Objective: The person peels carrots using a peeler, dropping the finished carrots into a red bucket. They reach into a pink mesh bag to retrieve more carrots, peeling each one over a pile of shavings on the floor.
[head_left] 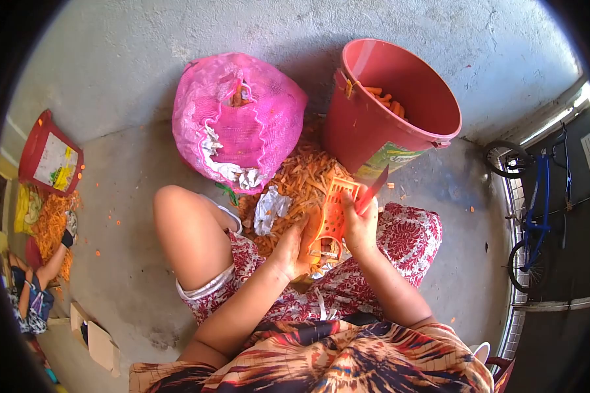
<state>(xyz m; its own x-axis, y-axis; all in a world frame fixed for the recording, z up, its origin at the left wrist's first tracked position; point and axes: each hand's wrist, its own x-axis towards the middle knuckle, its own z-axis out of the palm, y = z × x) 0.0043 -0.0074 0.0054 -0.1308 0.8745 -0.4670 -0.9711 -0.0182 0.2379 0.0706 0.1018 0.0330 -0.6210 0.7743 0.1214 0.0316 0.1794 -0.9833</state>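
Note:
My left hand [294,253] is closed around a carrot [311,228], which lies against the left side of an orange plastic grater [330,219] with holes and a blade section at its lower end. My right hand [360,226] grips that grater from the right. A red knife [374,191], pointing up, is also held in the right hand. Beneath both hands, a heap of carrot peelings [301,177] covers the floor between my legs. Crumpled white paper [271,211] rests on the peelings. Part of the carrot is hidden by my fingers.
A pink mesh sack [242,124] with carrots inside stands ahead. To its right is a red bucket [367,137] containing peeled carrots [388,101]. At far left, another person's gloved hand [69,232] is near more peelings and a red bucket [29,154]. A blue bicycle [537,216] stands right.

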